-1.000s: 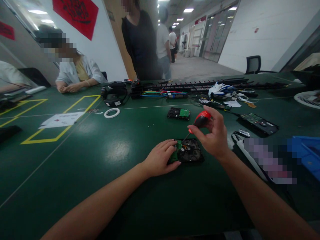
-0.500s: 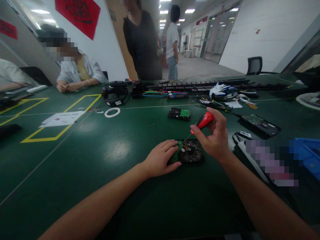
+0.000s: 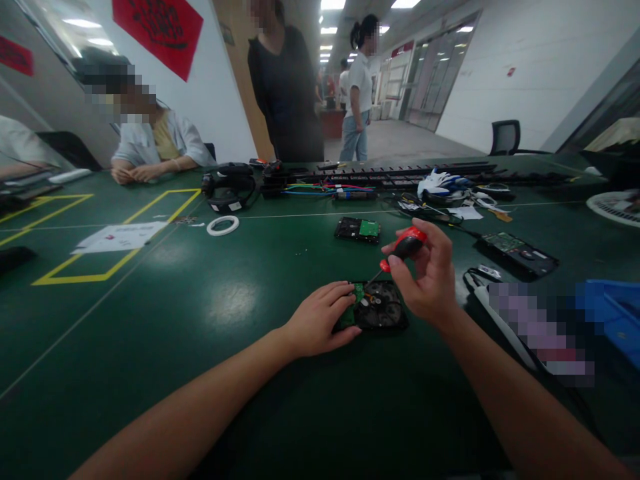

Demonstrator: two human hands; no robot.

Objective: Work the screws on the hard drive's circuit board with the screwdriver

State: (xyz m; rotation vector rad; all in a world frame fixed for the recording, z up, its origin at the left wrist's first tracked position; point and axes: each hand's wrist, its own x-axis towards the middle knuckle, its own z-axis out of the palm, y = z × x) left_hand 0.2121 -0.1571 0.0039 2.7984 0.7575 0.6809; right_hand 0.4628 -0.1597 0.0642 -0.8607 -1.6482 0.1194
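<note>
A hard drive [image 3: 384, 305] lies in front of me with its green circuit board facing up. My left hand [image 3: 323, 319] grips its left end, fingers over the board and thumb along the near edge, hiding part of it. In my right hand [image 3: 430, 273] is a red and black screwdriver [image 3: 407, 244], pinched between thumb and fingers. Its thin shaft slants down to the left, and the tip meets the drive near the board's edge. Whether the tip sits in a screw is too small to tell.
Beyond lies a second hard drive [image 3: 358, 229]; a third drive [image 3: 517, 255] is at the right. A white ring [image 3: 223, 226], tiny screws [image 3: 301, 253], gloves [image 3: 442, 185] and a blue bin [image 3: 613, 320] are around. A seated person [image 3: 157, 143] is across the green table [image 3: 165, 360].
My right fingers have shifted around the screwdriver handle, which looks turned. The drive and left hand stay in place. A person in the background has moved to the right.
</note>
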